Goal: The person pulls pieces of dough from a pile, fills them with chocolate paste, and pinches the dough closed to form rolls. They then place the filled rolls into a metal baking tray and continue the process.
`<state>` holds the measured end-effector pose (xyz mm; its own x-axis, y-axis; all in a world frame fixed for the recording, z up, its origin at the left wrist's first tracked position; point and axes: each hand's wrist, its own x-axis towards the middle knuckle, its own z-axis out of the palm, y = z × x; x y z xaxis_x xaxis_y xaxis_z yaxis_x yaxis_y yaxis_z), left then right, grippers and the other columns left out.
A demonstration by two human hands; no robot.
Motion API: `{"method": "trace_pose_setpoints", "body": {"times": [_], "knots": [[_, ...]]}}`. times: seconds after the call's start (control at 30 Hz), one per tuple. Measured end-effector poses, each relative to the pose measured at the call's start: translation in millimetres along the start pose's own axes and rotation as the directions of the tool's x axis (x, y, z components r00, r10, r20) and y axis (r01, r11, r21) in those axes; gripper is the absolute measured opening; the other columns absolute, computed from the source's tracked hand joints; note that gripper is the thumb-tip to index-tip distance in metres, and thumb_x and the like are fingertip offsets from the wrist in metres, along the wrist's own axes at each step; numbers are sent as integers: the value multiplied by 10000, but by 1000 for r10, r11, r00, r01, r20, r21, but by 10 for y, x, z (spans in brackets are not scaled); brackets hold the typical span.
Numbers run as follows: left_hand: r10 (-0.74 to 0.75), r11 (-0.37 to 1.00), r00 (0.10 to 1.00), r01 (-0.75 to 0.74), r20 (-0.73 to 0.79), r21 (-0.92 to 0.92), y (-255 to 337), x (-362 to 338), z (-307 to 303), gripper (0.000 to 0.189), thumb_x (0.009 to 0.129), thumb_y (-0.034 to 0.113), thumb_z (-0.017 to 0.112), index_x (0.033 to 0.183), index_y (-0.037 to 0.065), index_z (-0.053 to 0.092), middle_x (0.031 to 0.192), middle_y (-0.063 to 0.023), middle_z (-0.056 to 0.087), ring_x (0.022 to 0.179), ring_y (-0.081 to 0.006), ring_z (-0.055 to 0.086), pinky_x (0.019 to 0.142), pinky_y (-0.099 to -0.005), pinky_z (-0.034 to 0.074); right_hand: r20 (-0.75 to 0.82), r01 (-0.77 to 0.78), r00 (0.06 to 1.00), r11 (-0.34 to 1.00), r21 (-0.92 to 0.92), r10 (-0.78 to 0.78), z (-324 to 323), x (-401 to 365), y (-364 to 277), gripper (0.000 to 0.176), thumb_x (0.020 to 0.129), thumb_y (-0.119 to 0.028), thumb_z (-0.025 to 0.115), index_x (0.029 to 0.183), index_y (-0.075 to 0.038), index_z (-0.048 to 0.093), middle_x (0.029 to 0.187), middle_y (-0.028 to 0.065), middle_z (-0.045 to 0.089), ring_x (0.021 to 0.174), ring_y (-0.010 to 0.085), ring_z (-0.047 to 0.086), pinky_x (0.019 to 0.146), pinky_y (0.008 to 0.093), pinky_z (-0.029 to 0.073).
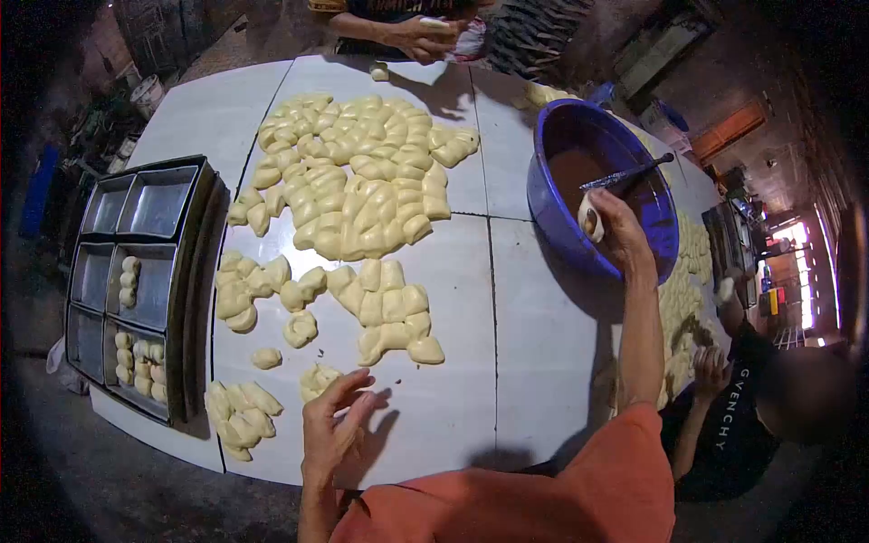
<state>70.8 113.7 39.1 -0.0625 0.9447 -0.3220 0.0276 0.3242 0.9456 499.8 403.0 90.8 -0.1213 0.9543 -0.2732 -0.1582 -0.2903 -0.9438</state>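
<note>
- Left hand (333, 433): lower centre of frame, flat over the white surface (543, 344), fingers (355, 389) spread, holding nothing.
- Fingertips sit just beside a small dough lump (317, 378); can't tell if they touch it.
- Right hand (620, 226): right of centre, at the near rim of the blue bowl (552, 172), fingers pinching a dough piece (590, 219).
- The bowl holds brown filling (575, 172); a spoon (634, 172) lies in it, handle pointing to the upper right.
- Big batch of cut dough (362, 181) spread across upper centre, with smaller clusters below it down towards the left hand.
- Metal tray (195, 299) on the left edge of the surface, split into compartments; the lower ones hold dough rolls (140, 366).
- A second person's hand (418, 36) is at the top edge.
- A third person in a black shirt is at lower right, one hand (711, 366) on the surface's far right edge.
</note>
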Motion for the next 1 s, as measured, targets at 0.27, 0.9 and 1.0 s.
{"method": "trace_pose_setpoints", "body": {"times": [0.27,0.9,1.0], "knots": [[-33,897,980,116,198,-426,231,335,576,411,986,183,627,1347,-4,565,1262,-153,653,1117,-208,650,912,-336,526,96,94,990,986,138,-108,1172,-724,442,216,1004,-264,611,1042,-52,600,998,34,644,905,106,646,730,264,548],[-156,655,943,-125,-295,-745,-320,140,227,347,962,135,684,1249,-54,643,999,-53,702,822,-77,633,744,-215,527,383,575,818,637,-513,-430,2932,-1627,1913,328,871,-46,723,1194,-21,672,1189,151,595,1046,265,641,874,344,537],[-130,769,935,-114,-329,-629,-374,155,199,392,931,166,728,1244,-56,649,1031,-54,701,853,-80,628,743,-202,503,349,596,803,652,-469,-484,2966,-1566,1920,191,892,-36,697,1079,2,699,967,107,641,878,213,630,763,313,521]]}}
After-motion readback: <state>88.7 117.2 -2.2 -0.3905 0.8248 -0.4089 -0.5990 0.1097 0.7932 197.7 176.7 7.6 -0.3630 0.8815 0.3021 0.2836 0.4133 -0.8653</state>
